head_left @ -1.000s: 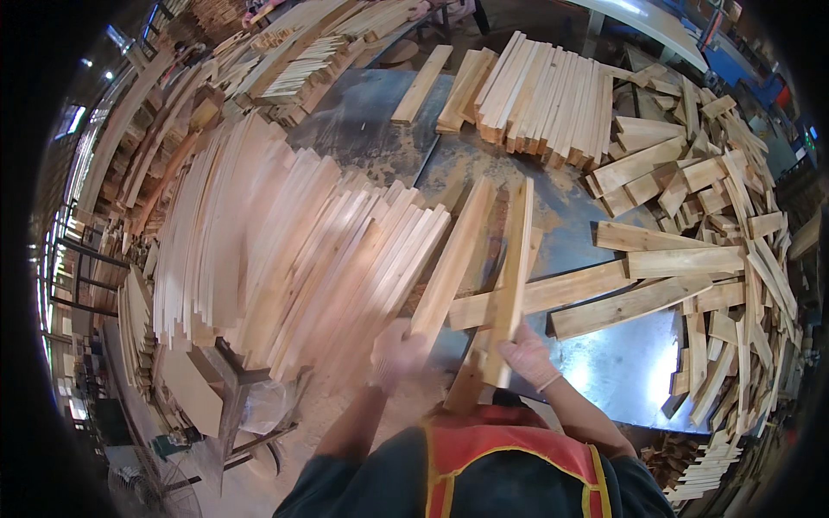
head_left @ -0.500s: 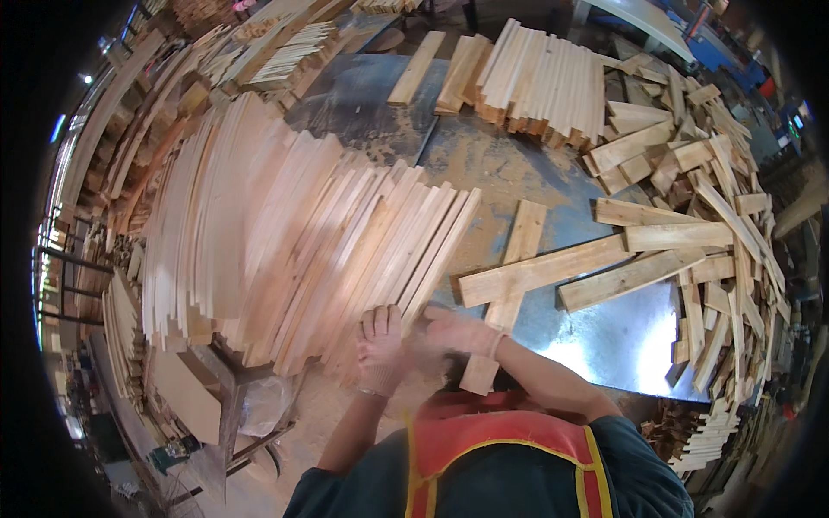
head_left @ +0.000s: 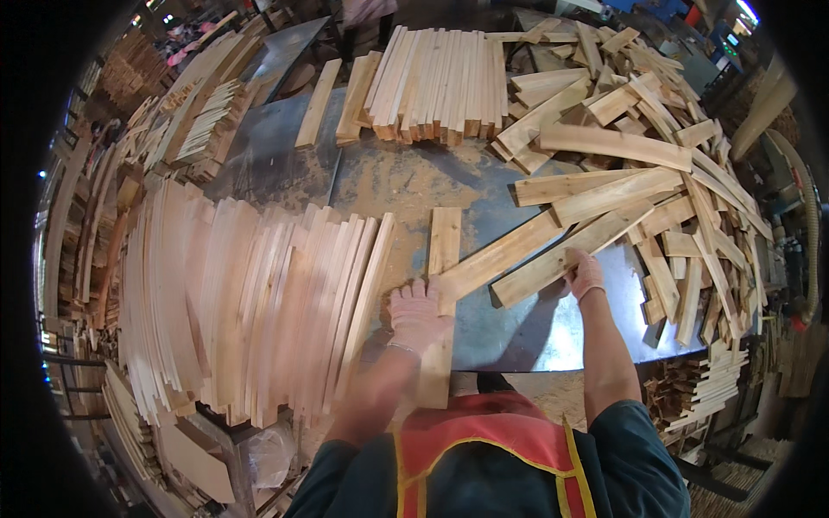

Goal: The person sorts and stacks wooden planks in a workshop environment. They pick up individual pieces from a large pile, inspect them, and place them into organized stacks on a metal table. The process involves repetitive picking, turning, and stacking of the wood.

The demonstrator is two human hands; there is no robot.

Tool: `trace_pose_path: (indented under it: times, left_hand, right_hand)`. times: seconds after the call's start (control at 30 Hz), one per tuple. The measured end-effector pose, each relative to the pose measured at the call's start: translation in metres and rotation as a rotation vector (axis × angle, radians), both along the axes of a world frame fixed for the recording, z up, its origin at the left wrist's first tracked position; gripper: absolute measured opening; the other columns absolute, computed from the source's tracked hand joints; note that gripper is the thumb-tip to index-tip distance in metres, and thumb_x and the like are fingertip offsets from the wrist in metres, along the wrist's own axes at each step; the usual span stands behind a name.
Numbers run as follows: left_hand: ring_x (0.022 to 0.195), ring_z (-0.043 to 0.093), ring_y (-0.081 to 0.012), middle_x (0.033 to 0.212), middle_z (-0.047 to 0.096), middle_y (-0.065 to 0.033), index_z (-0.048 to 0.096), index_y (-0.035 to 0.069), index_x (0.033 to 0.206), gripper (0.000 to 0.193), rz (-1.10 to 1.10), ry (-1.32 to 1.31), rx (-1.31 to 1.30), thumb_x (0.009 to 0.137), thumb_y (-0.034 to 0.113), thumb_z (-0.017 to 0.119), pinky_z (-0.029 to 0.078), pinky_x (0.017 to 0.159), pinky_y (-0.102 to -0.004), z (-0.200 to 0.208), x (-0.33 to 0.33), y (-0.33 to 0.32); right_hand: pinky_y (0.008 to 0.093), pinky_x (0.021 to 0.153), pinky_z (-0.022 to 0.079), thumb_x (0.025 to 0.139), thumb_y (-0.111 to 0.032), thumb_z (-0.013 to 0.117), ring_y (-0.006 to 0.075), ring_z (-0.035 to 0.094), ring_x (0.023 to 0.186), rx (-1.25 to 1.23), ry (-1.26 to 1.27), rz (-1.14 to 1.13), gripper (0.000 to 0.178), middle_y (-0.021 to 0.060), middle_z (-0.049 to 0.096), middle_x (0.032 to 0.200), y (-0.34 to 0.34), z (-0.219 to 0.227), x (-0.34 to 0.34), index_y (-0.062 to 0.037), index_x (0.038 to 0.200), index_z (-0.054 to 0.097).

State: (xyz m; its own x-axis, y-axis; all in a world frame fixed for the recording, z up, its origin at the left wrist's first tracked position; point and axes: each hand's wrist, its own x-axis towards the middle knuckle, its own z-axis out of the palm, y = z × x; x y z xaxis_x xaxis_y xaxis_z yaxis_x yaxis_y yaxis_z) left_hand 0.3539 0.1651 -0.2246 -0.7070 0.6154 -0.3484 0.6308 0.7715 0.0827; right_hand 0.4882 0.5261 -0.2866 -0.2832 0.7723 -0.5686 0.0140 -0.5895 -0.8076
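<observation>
Wearing a pale glove, my left hand point(head_left: 417, 318) lies with fingers stretched out beside and partly over an upright-lying plank point(head_left: 445, 242), near the end of a slanting plank point(head_left: 509, 249). My right hand point(head_left: 585, 273), also gloved, has its fingers curled over the near edge of another slanting plank point(head_left: 553, 263); its thumb is hard to make out. Just left of my left hand stands a long row of narrow wooden strips point(head_left: 268, 302), packed side by side. Several loose planks overlap beyond my right hand, among them a long curved-looking one point(head_left: 617, 145).
A sawdust-strewn metal table point(head_left: 414, 181) carries the wood. At its far side sits a neat stack of strips point(head_left: 440, 82) with a few single planks point(head_left: 318, 104) to its left. A jumbled heap of offcuts point(head_left: 682, 250) fills the right side. More strips point(head_left: 704, 388) lie below at right.
My hands have come apart: the right went right to a slanting plank, the left to the upright-lying plank. The view has shifted, and a long plank now lies across the heap.
</observation>
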Motion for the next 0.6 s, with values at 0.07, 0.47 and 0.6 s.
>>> trace_pose_path:
  times: [0.07, 0.47, 0.6]
  left_hand:
    - [0.137, 0.049, -0.0362, 0.146, 0.052, -0.0157, 0.040, 0.009, 0.158, 0.096, 0.031, -0.102, 0.017, 0.084, 0.060, 0.073, 0.039, 0.109, -0.0544, 0.006, 0.007, -0.006]
    - [0.121, 0.059, -0.0401, 0.132, 0.058, -0.0191, 0.045, 0.010, 0.152, 0.092, 0.284, 0.038, 0.281, 0.075, 0.043, 0.082, 0.053, 0.094, -0.0541, -0.015, 0.129, -0.111]
    - [0.133, 0.057, -0.0429, 0.146, 0.055, -0.0255, 0.039, 0.007, 0.159, 0.097, 0.549, -0.480, 0.359, 0.081, 0.045, 0.082, 0.050, 0.107, -0.0521, 0.017, 0.100, -0.148]
  right_hand:
    - [0.0313, 0.055, 0.050, 0.091, -0.020, 0.076, 0.0174, 0.063, 0.073, 0.046, -0.014, 0.211, 0.025, 0.0073, 0.069, 0.098, 0.025, -0.020, 0.021, -0.0066, 0.107, 0.062]
    - [0.0344, 0.063, 0.063, 0.093, -0.013, 0.076, 0.0181, 0.074, 0.079, -0.064, -0.002, 0.372, 0.032, 0.0058, 0.075, 0.102, -0.174, 0.014, 0.067, -0.0041, 0.122, 0.066]
    - [0.0317, 0.059, 0.059, 0.096, -0.014, 0.072, 0.0167, 0.072, 0.074, 0.012, 0.017, 0.453, 0.027, 0.0049, 0.075, 0.099, -0.190, 0.014, 0.049, -0.0070, 0.122, 0.067]
